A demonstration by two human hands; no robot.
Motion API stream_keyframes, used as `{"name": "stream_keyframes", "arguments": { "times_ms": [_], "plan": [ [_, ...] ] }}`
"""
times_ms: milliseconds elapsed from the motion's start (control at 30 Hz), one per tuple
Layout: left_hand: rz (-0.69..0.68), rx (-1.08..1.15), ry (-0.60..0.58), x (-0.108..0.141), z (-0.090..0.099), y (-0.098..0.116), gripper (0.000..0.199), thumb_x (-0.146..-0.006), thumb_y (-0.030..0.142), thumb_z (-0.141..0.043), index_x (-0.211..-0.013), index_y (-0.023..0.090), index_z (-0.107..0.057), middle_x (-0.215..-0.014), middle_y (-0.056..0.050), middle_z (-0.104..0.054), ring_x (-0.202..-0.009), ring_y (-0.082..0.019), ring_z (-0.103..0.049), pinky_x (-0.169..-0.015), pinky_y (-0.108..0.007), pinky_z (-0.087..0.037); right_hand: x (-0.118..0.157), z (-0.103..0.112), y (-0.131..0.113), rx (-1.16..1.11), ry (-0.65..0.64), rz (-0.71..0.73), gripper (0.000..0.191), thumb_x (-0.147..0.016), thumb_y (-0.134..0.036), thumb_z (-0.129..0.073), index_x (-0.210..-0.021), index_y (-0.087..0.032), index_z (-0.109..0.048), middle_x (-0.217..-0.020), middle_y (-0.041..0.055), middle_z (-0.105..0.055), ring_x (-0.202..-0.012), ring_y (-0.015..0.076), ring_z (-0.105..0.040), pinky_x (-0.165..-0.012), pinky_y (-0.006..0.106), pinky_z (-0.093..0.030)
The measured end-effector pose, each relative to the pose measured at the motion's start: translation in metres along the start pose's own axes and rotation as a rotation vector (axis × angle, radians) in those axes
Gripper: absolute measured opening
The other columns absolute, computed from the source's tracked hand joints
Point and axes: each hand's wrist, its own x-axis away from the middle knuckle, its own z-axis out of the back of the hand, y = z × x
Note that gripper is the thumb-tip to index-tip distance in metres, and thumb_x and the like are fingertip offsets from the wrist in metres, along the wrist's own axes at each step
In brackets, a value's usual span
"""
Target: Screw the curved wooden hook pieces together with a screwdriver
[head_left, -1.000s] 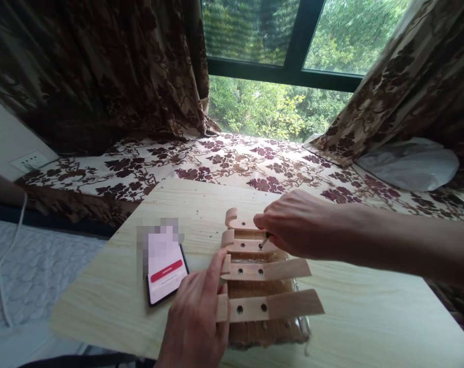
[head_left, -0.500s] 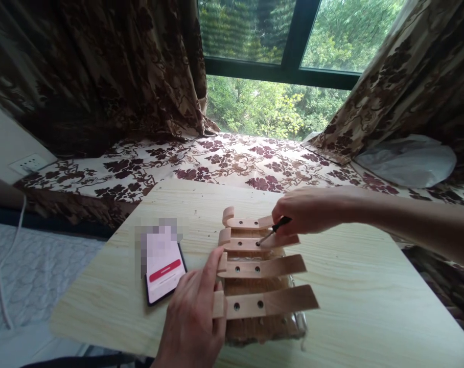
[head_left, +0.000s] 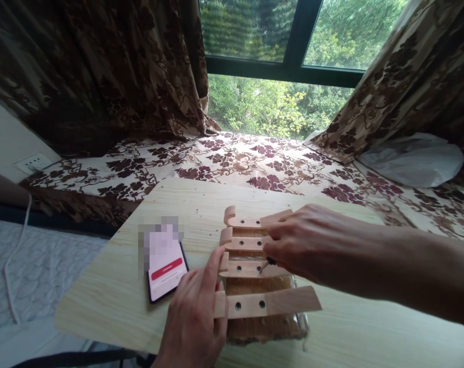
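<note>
Several curved wooden hooks (head_left: 285, 300), each with two dark screw holes, lie in a row across a brown block wrapped in clear plastic (head_left: 260, 331). My left hand (head_left: 195, 312) is closed around the left ends of the two nearest hooks, with the index finger against the second one. My right hand (head_left: 301, 240) grips a small screwdriver (head_left: 270, 261) with a black handle, mostly hidden by the fingers. Its tip is at the right hole of the second-nearest hook. The hand covers the right ends of the hooks behind.
A phone (head_left: 166, 276) with a lit screen lies left of my left hand on the pale wooden table (head_left: 113, 286). Beyond the table's far edge is a flowered window seat (head_left: 232, 158). A white plastic bag (head_left: 412, 161) rests there at right.
My right hand has moved nearer to me with the screwdriver, from the right hole of the third-nearest hook to that of the second-nearest. My left hand keeps its place.
</note>
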Motion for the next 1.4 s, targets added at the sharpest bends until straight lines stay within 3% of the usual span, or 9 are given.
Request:
{"name": "stream_keyframes", "arguments": {
  "times_ms": [267,467,567,667,800,933,1233,1300,1400],
  "plan": [
    [-0.014,0.0,0.012,0.0,-0.002,-0.002,0.056,-0.085,0.015,-0.038,-0.14,0.012,-0.029,-0.103,-0.011,-0.065,-0.08,-0.019,-0.061,-0.073,-0.03,-0.051,-0.008,0.001,-0.005,0.095,-0.007,0.041,0.019,-0.086,-0.009,-0.054,-0.07,-0.016,-0.062,-0.066,0.0029,-0.059,-0.061,0.0133,-0.052,-0.057,0.028,-0.035],
    [-0.018,0.011,0.027,0.0,-0.002,-0.001,0.053,-0.085,0.014,-0.039,-0.138,0.01,-0.032,-0.106,-0.011,-0.065,-0.083,-0.019,-0.061,-0.075,-0.03,-0.051,-0.012,-0.014,-0.015,0.257,0.139,0.181,0.021,-0.084,-0.008,-0.054,-0.065,-0.017,-0.057,-0.077,0.0037,-0.058,-0.064,0.0155,-0.047,-0.05,0.032,-0.027],
    [-0.024,0.018,0.027,0.001,-0.002,0.0,0.054,-0.085,0.014,-0.039,-0.138,0.011,-0.032,-0.108,-0.012,-0.065,-0.084,-0.019,-0.061,-0.076,-0.031,-0.05,-0.017,-0.016,-0.017,0.23,0.152,0.172,0.021,-0.081,-0.007,-0.056,-0.063,-0.017,-0.056,-0.072,0.0027,-0.055,-0.062,0.0148,-0.045,-0.048,0.032,-0.024],
    [-0.023,0.028,0.009,0.001,-0.003,0.0,0.055,-0.086,0.014,-0.039,-0.14,0.012,-0.028,-0.11,-0.012,-0.065,-0.086,-0.02,-0.062,-0.077,-0.032,-0.05,-0.023,-0.009,-0.016,0.126,0.081,0.103,0.016,-0.078,-0.007,-0.059,-0.065,-0.017,-0.058,-0.067,0.0015,-0.055,-0.058,0.0133,-0.045,-0.047,0.031,-0.023],
    [-0.016,0.044,0.012,0.002,-0.003,0.0,0.058,-0.087,0.015,-0.038,-0.143,0.014,-0.024,-0.115,-0.012,-0.063,-0.088,-0.02,-0.062,-0.078,-0.033,-0.05,-0.027,0.001,-0.006,0.004,-0.121,-0.145,0.014,-0.079,-0.009,-0.055,-0.072,-0.017,-0.064,-0.066,0.0016,-0.062,-0.052,0.0118,-0.047,-0.047,0.028,-0.024],
    [-0.017,0.048,0.007,0.003,-0.003,0.001,0.06,-0.087,0.015,-0.038,-0.144,0.015,-0.021,-0.118,-0.011,-0.062,-0.091,-0.021,-0.062,-0.079,-0.034,-0.05,-0.022,0.005,0.0,-0.015,-0.16,-0.358,0.01,-0.079,-0.016,-0.057,-0.076,-0.016,-0.066,-0.066,0.0035,-0.064,-0.055,0.0142,-0.052,-0.048,0.028,-0.026],
    [0.011,0.048,0.015,0.002,-0.003,0.001,0.058,-0.084,0.012,-0.038,-0.141,0.015,-0.027,-0.11,-0.009,-0.066,-0.084,-0.02,-0.062,-0.076,-0.032,-0.051,-0.017,-0.012,-0.024,0.328,0.034,0.119,0.025,-0.083,-0.003,-0.049,-0.065,-0.015,-0.061,-0.073,0.007,-0.061,-0.06,0.0158,-0.049,-0.052,0.032,-0.029],
    [0.014,0.052,0.017,0.002,-0.003,0.001,0.058,-0.084,0.012,-0.038,-0.141,0.015,-0.027,-0.11,-0.009,-0.066,-0.084,-0.02,-0.062,-0.076,-0.032,-0.051,-0.019,-0.011,-0.021,0.308,-0.009,0.126,0.023,-0.081,-0.002,-0.05,-0.065,-0.015,-0.061,-0.072,0.0068,-0.062,-0.059,0.0149,-0.048,-0.05,0.032,-0.028],
    [0.02,0.058,0.019,0.002,-0.004,0.001,0.058,-0.085,0.012,-0.038,-0.142,0.015,-0.026,-0.111,-0.01,-0.066,-0.087,-0.021,-0.063,-0.077,-0.032,-0.051,-0.025,-0.001,-0.011,0.151,-0.176,-0.003,0.019,-0.081,-0.004,-0.053,-0.067,-0.015,-0.061,-0.067,0.0035,-0.062,-0.054,0.012,-0.046,-0.048,0.028,-0.026]
  ]
}}
